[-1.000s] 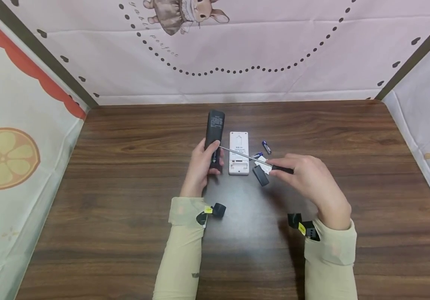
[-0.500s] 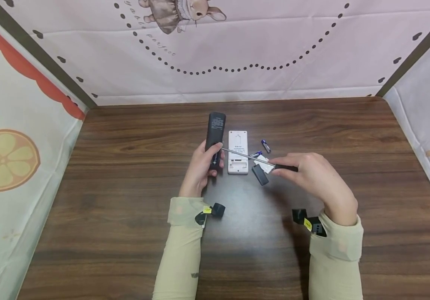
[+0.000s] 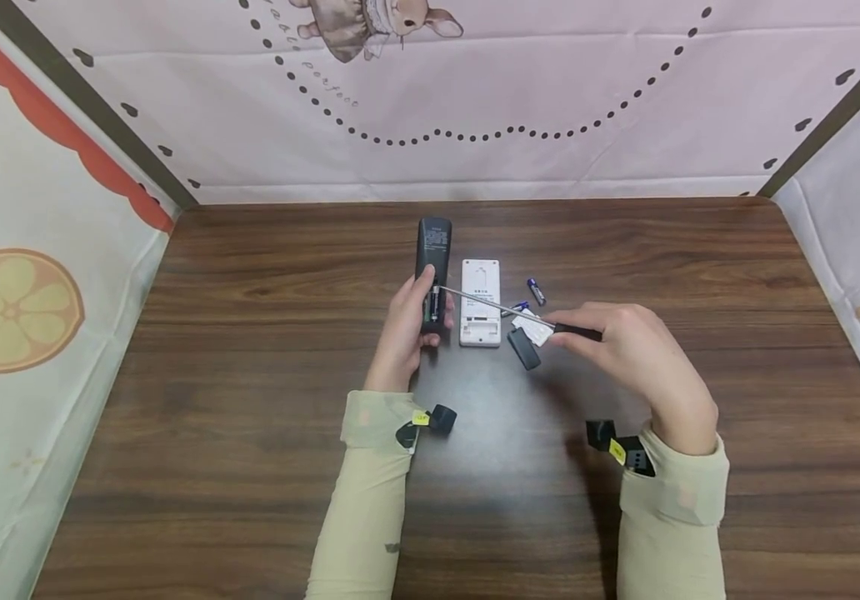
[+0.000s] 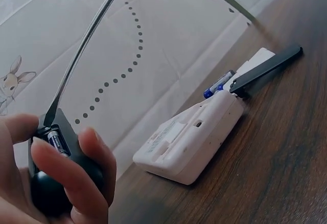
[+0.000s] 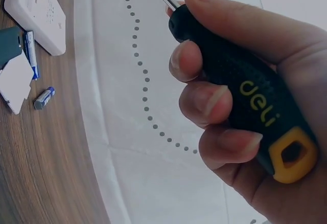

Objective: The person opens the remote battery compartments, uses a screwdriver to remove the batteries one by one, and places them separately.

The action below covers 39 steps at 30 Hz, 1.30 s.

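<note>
My left hand (image 3: 402, 321) grips a black remote control (image 3: 434, 237), its back turned up and its battery bay uncovered. A battery (image 4: 56, 141) sits in that bay. My right hand (image 3: 625, 337) holds a screwdriver by its dark green, yellow-ended handle (image 5: 245, 93). The metal shaft (image 4: 84, 45) slants leftward, and its flat tip meets the bay's edge beside the battery. To the right of the black remote, a white remote (image 3: 479, 287) lies back up on the table with an open battery bay.
Right of the white remote lie two blue-and-silver batteries, one loose battery (image 3: 536, 292) farther back, a white cover (image 3: 533, 327) and a black battery cover (image 3: 523, 348). The wooden table (image 3: 250, 467) meets a printed cloth wall (image 3: 550, 83) at the back.
My left thumb has shifted up and left along the black remote, so the battery in its bay now shows. My right hand has drifted slightly right with the screwdriver.
</note>
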{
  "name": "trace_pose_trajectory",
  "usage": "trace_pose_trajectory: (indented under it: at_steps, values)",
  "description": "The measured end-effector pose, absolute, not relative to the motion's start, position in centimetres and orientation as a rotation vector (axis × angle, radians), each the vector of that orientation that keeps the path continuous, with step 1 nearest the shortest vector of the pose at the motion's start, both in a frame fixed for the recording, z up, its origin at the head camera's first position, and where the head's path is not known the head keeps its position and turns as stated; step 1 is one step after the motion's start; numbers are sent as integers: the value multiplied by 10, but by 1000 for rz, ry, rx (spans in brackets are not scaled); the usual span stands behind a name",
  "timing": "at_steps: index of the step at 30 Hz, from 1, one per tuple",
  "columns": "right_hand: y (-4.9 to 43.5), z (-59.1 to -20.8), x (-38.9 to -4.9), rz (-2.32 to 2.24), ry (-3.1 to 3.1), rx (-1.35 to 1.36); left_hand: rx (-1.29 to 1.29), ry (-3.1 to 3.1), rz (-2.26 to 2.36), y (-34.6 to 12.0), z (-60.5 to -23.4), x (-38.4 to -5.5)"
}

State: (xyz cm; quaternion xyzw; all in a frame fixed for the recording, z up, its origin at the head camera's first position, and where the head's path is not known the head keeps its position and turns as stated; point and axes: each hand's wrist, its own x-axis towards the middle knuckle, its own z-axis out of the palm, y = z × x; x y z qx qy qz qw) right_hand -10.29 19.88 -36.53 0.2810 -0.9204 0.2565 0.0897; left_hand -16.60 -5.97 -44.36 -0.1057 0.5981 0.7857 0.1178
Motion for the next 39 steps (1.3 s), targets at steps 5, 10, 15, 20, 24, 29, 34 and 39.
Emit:
trace_pose_trajectory:
  at_steps: [5,10,15,20,24,29,34,39]
  values:
    - [200,-366,-103,736,-2749,822,-284,1844,2241,-60,-444,-167]
    - [199,-364,-102,644,-2762,817,-235,1912,2184,-61,-446,-167]
    - [200,-360,-100,596,-2815,802,-245,1882,2142,-61,-447,-166]
    - [205,-358,-98,599,-2817,810,-242,1827,2159,-58,-448,-167]
    - [208,-360,-98,583,-2784,837,-238,1813,2160,-56,-448,-167]
    - [211,-361,-99,596,-2767,851,-234,1811,2154,-56,-447,-167]
    - [213,-362,-100,615,-2783,831,-232,1804,2156,-56,-447,-166]
    - [212,-361,-99,629,-2823,819,-241,1806,2151,-55,-448,-166]
